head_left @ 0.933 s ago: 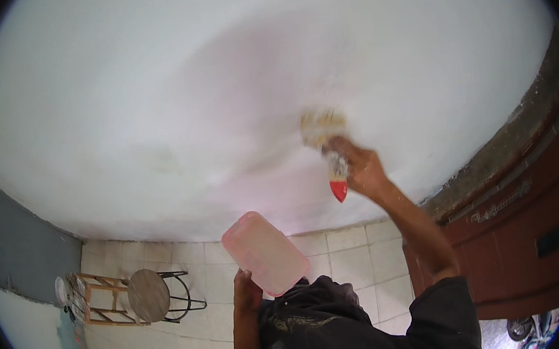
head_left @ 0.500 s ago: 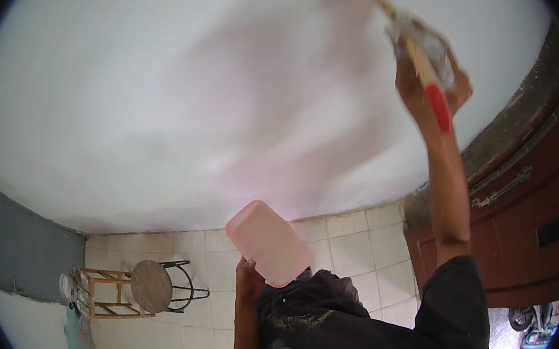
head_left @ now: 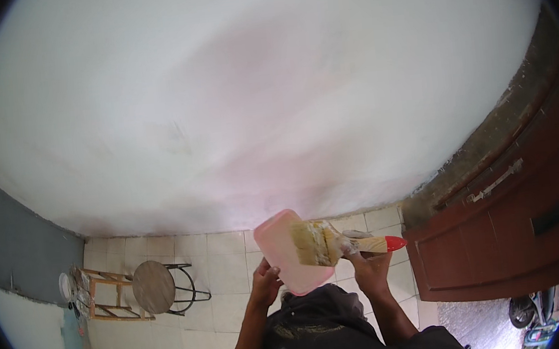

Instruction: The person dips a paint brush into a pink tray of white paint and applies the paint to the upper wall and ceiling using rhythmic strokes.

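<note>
In front of my body, my left hand (head_left: 267, 283) grips the near left edge of a pink rectangular plastic tub (head_left: 273, 232), its thumb on the rim. Pale paint coats what shows of the tub's inside. A wide paintbrush (head_left: 394, 243) with a wooden, red-tipped handle lies crosswise in my right hand (head_left: 369, 268), whose fingers are closed around it near the base. The brush's paint-smeared bristles point left and overlap the tub's right part; whether they touch its inside, I cannot tell. White paint marks my right fingers.
A white wall (head_left: 152, 106) with faint pinkish patches rises ahead. On the left of the tiled floor (head_left: 232, 313) stand a round stool (head_left: 154, 287) and a wooden stepladder (head_left: 106, 295). A reddish-brown door (head_left: 494, 241) stands at the right, with a motorcycle (head_left: 528, 312) beyond it.
My right hand has come down from high on the wall's right side, bringing the paintbrush over the tub. My left hand and the tub have shifted slightly right.
</note>
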### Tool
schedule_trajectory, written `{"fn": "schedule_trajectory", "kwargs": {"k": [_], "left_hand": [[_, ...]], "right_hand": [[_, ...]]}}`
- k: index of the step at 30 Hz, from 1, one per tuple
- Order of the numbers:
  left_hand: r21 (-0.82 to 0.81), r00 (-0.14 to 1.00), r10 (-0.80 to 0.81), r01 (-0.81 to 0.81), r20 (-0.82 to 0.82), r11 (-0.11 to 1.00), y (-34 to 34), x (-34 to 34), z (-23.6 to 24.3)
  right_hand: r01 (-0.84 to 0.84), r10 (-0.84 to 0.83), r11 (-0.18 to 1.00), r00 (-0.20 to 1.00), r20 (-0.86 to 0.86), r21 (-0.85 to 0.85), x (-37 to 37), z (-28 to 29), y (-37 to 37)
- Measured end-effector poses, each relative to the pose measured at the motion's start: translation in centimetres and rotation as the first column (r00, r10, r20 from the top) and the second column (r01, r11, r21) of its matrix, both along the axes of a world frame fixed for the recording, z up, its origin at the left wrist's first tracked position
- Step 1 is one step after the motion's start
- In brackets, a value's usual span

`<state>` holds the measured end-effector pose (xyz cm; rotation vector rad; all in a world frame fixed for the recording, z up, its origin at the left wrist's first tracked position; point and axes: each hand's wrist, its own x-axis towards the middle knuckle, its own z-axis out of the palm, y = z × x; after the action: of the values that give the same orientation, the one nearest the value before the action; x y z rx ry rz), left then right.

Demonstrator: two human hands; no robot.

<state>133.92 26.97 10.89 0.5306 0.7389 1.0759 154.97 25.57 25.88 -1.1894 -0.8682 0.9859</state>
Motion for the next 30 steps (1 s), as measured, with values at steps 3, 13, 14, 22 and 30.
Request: {"fn": "schedule_trajectory", "kwargs": {"k": [3,13,14,22,30], "left_hand": [[0.000,0.995,-0.089,0.090,-0.038,0.996,-1.3,0.5,-0.4],[-0.058,0.997,0.039,-0.043,-0.067,0.997,-4.6,1.9,1.3],[-0.046,0.996,0.048,-0.051,-0.073,0.998,-4.5,2.6,2.3],[0.097,0.987,0.135,-0.126,-0.092,0.987,-3.9,8.5,5.2],[0.109,0.994,0.100,-0.096,-0.034,0.989,-4.8,13.3,4.3]], "right_hand": [[0.068,-0.064,0.997,0.995,0.077,-0.044,1.4,-0.9,-1.6],[0.121,-0.149,0.989,0.866,0.476,0.089,2.5,0.4,-3.9],[0.084,-0.176,0.979,0.804,0.567,0.184,3.1,0.6,-3.9],[-0.048,-0.037,0.988,0.847,0.530,0.146,5.3,2.7,-4.6],[-0.141,0.111,0.990,0.829,0.548,0.013,8.3,2.4,-2.7]]}}
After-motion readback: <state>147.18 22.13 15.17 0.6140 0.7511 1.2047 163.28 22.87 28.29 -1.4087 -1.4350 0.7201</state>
